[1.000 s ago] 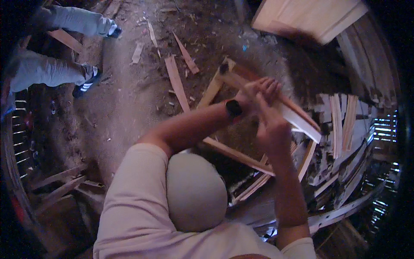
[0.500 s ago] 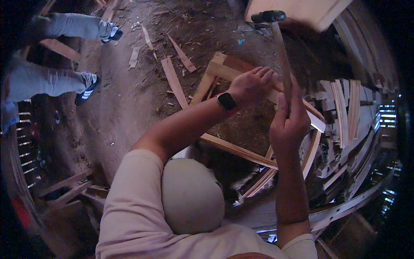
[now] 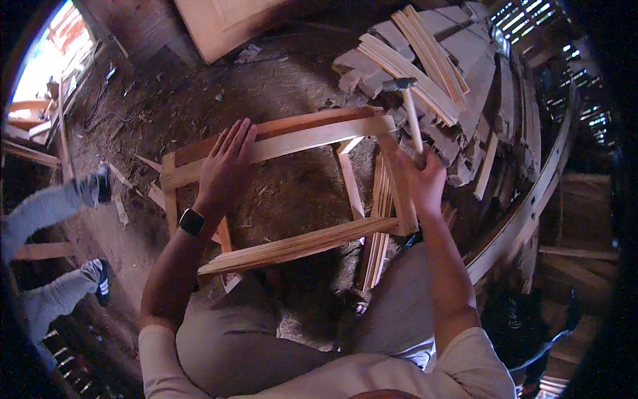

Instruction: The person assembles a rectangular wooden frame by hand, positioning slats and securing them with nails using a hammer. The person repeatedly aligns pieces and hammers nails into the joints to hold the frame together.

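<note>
A wooden frame with legs [image 3: 302, 246] stands in front of my knees, with one long rail near me and a pale one on the far side. My left hand [image 3: 229, 159] lies flat across the left part of the far rail, fingers stretched out; a dark watch is on that wrist. Beside the frame's right end, my right hand [image 3: 425, 178] is closed around the handle of a hammer [image 3: 413, 123]. The hammer points up and away from me, its dark head above the far right corner. My right fingertips are partly hidden.
A pile of boards and strips [image 3: 425, 63] lies at the far right. Thin strips [image 3: 377, 219] lean under the frame's right end. At the left is another person's leg [image 3: 60, 193] and shoe. A large pale panel [image 3: 226, 23] lies at the back; wood scraps litter the dirt floor.
The view has turned, bringing the whole frame into sight. My left hand has moved away from beside the hammer and lies on the far rail. The right hand still holds the hammer.
</note>
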{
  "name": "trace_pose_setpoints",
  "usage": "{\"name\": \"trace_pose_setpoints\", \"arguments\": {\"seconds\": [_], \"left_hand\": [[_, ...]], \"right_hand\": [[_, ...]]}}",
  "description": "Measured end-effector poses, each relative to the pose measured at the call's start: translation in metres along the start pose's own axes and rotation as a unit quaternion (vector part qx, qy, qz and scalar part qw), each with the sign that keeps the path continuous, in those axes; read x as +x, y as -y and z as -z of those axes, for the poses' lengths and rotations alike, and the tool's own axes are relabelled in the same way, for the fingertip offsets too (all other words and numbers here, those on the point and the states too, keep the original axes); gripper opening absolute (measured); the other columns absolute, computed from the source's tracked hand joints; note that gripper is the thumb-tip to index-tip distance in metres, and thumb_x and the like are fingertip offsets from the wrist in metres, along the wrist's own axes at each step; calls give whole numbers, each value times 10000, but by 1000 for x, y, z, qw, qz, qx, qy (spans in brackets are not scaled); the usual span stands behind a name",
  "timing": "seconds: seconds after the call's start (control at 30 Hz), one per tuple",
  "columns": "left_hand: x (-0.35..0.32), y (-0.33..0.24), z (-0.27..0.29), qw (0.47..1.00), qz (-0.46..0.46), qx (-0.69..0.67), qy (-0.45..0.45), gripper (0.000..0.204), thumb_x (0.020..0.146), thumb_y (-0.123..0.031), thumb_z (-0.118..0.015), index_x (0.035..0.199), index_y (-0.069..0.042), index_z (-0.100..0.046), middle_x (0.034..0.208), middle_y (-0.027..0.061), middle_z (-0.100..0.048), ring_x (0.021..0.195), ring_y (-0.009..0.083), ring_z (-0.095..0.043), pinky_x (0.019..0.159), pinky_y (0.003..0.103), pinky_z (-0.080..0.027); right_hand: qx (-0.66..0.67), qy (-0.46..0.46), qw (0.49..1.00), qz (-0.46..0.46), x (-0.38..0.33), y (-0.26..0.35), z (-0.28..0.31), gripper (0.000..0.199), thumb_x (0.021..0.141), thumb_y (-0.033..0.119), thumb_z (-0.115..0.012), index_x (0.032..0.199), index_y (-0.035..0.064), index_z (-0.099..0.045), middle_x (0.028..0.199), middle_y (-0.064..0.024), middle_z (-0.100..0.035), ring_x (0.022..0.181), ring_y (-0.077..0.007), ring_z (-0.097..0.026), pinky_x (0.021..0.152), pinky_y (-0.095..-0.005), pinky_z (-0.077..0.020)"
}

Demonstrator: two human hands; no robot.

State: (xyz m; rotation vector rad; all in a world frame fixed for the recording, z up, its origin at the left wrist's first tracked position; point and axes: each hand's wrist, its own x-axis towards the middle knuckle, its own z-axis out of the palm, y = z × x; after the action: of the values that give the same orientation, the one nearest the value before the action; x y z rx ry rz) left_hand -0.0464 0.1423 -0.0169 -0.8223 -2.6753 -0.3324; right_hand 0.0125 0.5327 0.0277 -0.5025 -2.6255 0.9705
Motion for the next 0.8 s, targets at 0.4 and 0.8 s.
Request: {"name": "trace_pose_setpoints", "arguments": {"seconds": [0.4,0.8], "left_hand": [[-10,-2,-1,999,-33,-6,8,618,860,0,-581,1464,-91,-488,1569,75,-448,1475,306,-385,1211,482,-330],[-12,-5,28,998,-33,-33,36,552,927,-106,-601,1467,-85,-484,1525,103,-496,1446,321,-423,1211,485,-324]], "right_hand": [[73,-6,997,7,-15,-21,-10,529,811,243,-850,1214,-46,-665,757,-5,-624,684,-61,-514,600,-277,-477],[84,21,995,-55,-14,-8,-11,453,833,233,-840,1153,-43,-675,806,-25,-663,721,-68,-548,639,-286,-495]]}}
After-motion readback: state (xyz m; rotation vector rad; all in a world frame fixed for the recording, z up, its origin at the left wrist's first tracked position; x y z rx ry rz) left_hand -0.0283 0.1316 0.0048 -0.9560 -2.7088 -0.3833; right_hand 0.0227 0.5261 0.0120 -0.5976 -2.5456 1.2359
